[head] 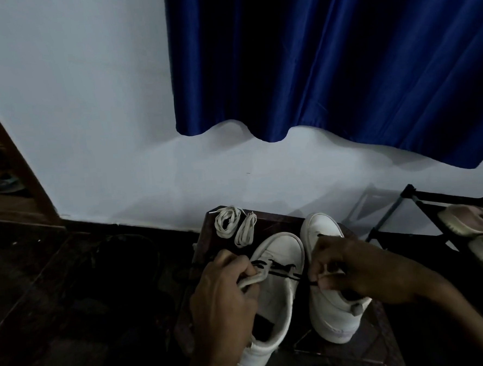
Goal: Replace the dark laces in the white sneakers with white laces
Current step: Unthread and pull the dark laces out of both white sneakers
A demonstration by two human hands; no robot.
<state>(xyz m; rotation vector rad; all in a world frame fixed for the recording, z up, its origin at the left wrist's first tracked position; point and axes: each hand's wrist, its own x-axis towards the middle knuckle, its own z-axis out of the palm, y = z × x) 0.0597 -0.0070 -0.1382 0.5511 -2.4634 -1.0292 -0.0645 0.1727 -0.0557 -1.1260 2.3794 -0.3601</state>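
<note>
Left hand (223,294) grips the left sneaker's (273,299) eyelet flap; right hand (350,269) pinches its dark lace (279,269), hiding much of the right sneaker (319,231); coiled white laces (234,225) lie beyond the left hand; dimness obscures finer detail.

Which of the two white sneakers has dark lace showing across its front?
The left sneaker, held by the left hand. Dark lace crosses it; the right sneaker shows none, though the right hand covers its middle.

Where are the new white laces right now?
In the head view, the two bundles of white laces lie on the far left corner of the dark stool, close to the wall, just beyond the toe of the left sneaker.
</note>
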